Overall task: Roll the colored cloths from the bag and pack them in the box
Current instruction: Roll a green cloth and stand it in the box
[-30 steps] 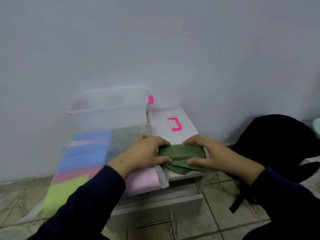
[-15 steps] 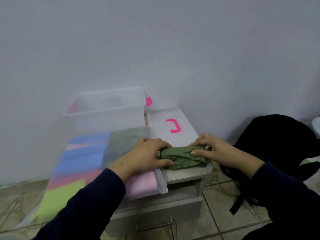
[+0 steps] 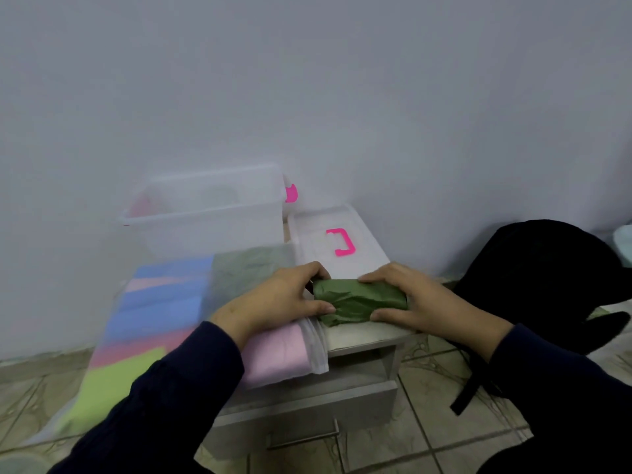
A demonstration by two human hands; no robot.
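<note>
A dark green cloth (image 3: 359, 301) lies rolled into a short cylinder on the small white cabinet (image 3: 362, 340). My left hand (image 3: 280, 299) grips its left end, thumb under and fingers over. My right hand (image 3: 420, 302) grips its right end the same way. To the left, a clear plastic bag (image 3: 191, 313) holds stacked flat cloths in blue, pink, red, light green and grey-green. Behind the bag stands the clear plastic box (image 3: 205, 210) with pink latches. Its lid (image 3: 335, 241) with a pink handle lies flat beside it on the right.
A grey wall rises right behind the box. A black backpack (image 3: 547, 278) sits on the tiled floor at the right. The cabinet has a drawer (image 3: 307, 408) with a metal handle below the work surface.
The green cloth went from a loosely folded flat piece to a tight roll between both hands. The hands have closed in on its two ends.
</note>
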